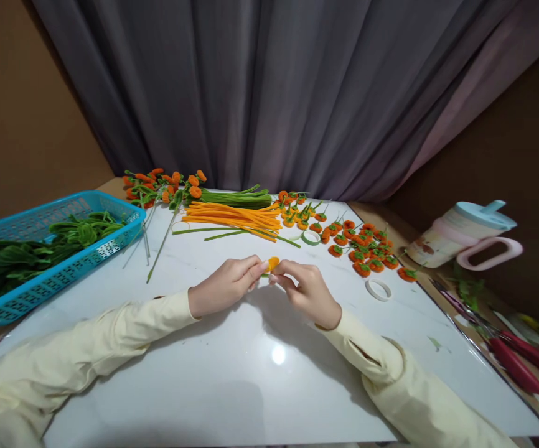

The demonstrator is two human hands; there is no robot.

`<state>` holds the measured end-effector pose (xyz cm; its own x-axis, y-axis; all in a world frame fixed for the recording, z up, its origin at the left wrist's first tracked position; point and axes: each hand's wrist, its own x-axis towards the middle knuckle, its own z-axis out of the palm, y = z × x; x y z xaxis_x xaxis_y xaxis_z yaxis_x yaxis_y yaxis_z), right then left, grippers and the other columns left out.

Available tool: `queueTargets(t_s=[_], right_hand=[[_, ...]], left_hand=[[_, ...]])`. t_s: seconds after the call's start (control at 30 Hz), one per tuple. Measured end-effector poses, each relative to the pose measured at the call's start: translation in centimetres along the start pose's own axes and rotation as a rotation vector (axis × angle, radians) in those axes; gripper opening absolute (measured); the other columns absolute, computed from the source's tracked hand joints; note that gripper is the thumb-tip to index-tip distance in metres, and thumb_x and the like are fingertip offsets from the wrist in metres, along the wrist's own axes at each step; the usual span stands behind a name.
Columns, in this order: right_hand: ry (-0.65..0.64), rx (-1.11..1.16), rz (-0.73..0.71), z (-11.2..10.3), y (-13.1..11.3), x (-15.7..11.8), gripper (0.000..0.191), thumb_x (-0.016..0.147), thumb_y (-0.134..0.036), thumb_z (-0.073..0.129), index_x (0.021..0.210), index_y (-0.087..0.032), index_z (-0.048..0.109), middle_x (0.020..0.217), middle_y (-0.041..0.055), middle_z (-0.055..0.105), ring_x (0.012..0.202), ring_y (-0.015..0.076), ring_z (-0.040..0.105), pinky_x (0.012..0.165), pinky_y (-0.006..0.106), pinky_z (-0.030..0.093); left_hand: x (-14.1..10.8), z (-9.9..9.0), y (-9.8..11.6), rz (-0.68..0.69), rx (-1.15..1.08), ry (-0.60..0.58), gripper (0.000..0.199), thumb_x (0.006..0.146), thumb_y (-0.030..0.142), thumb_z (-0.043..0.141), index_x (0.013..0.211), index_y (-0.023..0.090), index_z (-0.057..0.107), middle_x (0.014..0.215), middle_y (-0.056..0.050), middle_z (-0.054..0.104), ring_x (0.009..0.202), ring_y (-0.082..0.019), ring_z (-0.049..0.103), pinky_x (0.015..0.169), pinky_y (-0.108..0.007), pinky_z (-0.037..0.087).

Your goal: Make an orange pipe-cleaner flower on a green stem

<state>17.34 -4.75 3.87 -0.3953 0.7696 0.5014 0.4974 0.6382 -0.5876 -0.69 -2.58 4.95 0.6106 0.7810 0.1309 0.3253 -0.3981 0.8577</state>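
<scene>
Between my two hands, over the white board, is a small yellow-orange fuzzy piece (273, 263) with a bit of green beneath it. The fingers of my left hand (225, 283) are closed on it from the left. My right hand (307, 291) pinches at its right side, fingertips nearly meeting those of the left. Beyond them lies a bundle of orange pipe cleaners (232, 218), with green pipe cleaners (236, 198) behind. Small orange flower heads with green tops (361, 269) spread to the right, and taller orange flowers (195, 191) lie at the back left.
A blue basket (68, 258) of green leaves stands left. Tape rolls (378, 290) lie near the flower heads. On the right are a lidded cup (456, 233) with a pink handle and red-handled pliers (516, 367). A grey curtain (251, 93) hangs behind.
</scene>
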Motion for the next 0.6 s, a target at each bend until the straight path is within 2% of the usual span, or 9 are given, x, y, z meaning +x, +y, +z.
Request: queueTargets(t_s=[0.17, 0.3, 0.43, 0.6], right_hand=[[-0.024, 0.098, 0.17, -1.0, 0.8, 0.3, 0.018, 0.082, -0.02, 0.05, 0.066, -0.016, 0.057, 0.063, 0.0017, 0.062, 0.055, 0.0113, 0.052, 0.055, 0.022, 0.037], [-0.174, 0.323, 0.346, -1.6, 1.6, 0.6, 0.026, 0.082, -0.035, 0.054, 0.066, -0.015, 0.056, 0.063, 0.0035, 0.062, 0.06, 0.0135, 0.055, 0.06, 0.025, 0.042], [-0.354, 0.571, 0.475, -1.2, 1.3, 0.7, 0.033, 0.077, -0.046, 0.06, 0.074, -0.014, 0.055, 0.07, 0.0048, 0.062, 0.063, 0.0138, 0.057, 0.063, 0.027, 0.046], [-0.369, 0.657, 0.552, 0.1, 0.4, 0.5, 0.038, 0.075, -0.05, 0.061, 0.076, -0.014, 0.053, 0.061, 0.0018, 0.06, 0.055, 0.0119, 0.055, 0.056, 0.024, 0.045]], left_hand=[[0.8, -0.8, -0.3, -0.104, -0.244, -0.023, 0.035, 0.089, 0.043, 0.033, 0.065, 0.018, 0.037, 0.057, 0.005, 0.034, 0.054, -0.01, 0.033, 0.055, -0.024, 0.029], [1.5, -1.1, -1.0, -0.206, -0.444, -0.139, 0.036, 0.086, 0.045, 0.037, 0.063, 0.017, 0.039, 0.054, 0.005, 0.033, 0.049, -0.009, 0.029, 0.053, -0.025, 0.027], [1.5, -0.7, -1.4, -0.24, -0.472, -0.157, 0.04, 0.084, 0.048, 0.041, 0.059, 0.017, 0.037, 0.051, 0.006, 0.032, 0.046, -0.007, 0.026, 0.048, -0.024, 0.023], [1.4, -0.1, -1.4, -0.326, -0.483, -0.231, 0.047, 0.082, 0.058, 0.038, 0.062, 0.016, 0.044, 0.051, 0.005, 0.038, 0.041, -0.007, 0.03, 0.042, -0.022, 0.025]])
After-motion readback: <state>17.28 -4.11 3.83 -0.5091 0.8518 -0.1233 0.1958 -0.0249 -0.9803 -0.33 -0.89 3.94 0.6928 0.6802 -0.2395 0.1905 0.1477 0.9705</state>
